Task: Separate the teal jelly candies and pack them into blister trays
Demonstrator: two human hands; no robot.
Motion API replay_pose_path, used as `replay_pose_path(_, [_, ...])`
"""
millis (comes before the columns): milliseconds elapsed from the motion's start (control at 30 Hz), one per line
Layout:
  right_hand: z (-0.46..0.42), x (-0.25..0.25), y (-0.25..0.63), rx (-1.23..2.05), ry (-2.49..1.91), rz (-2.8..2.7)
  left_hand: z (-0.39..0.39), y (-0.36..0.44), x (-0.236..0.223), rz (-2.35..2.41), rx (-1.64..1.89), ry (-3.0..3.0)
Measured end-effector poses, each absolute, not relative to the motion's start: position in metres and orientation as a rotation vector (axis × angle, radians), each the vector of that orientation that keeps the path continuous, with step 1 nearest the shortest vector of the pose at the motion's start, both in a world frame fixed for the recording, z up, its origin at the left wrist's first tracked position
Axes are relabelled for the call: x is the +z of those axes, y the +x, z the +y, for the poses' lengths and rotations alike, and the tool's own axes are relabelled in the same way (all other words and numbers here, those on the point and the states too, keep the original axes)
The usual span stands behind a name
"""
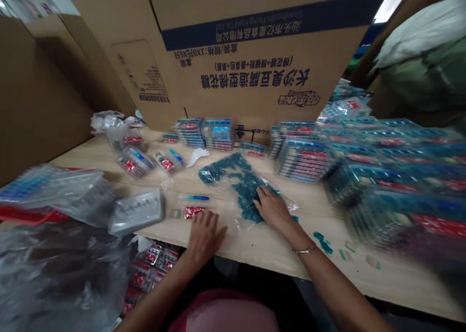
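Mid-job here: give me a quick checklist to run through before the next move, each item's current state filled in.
1. Left hand at the red packet: ok.
2. Blue pen lying beyond the red packet: ok.
3. Right hand at the teal pile: ok.
4. Piece gripped in the right hand: cannot tell, its grip is hidden.
5. Table free of stray bits: not ok, teal scraps lie near the right wrist.
6. Nearest right-side stack square: cannot tell, blurred.

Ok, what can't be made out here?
In the head view:
Whether the right hand grips teal pieces: the hand hides this.
Stacked plastic packs: blurred, cut off by the right edge.
Red-patterned packs below: partly hidden by the left forearm.
Cardboard carton: its finest print, too small.
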State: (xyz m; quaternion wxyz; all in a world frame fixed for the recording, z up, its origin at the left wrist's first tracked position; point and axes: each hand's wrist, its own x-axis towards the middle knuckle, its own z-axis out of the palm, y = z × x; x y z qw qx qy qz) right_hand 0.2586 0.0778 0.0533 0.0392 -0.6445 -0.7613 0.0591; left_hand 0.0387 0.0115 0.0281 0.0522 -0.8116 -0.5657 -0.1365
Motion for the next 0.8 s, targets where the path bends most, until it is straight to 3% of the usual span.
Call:
replay_pose_path(200, [0.083, 0.044, 0.260, 0.153, -1.781, -2.479, -0.003, 0.065, 0.024, -1.479, -0.337, -2.859])
replay_pose_path(333, [0.081, 0.039, 0.267, 0.182, -1.838, -2.324, 0.005, 0.037, 0.032, -1.657, -0.415, -2.659])
replay_pose_path(433, [0.077, 0.032, 0.273, 0.220, -1.649, -2.207, 0.007, 0.012, 0.026, -1.787, -0.386, -2.465])
replay_pose_path(600, [0.073, 0.010, 0.277, 0.156, -1.463, -2.073, 0.002, 0.002, 0.008, -1.673, -0.400, -2.532])
replay_pose_path(700, [0.070, 0.004, 0.277, 0.091, -1.379, -2.021, 0.024, -0.007, 0.021, -1.729, -0.455, -2.474])
replay_pose_path(800, [0.062, 0.005, 0.279, 0.006, -1.297, -1.942, 0.075, -0.035, 0.050, -2.033, -0.201, -2.257])
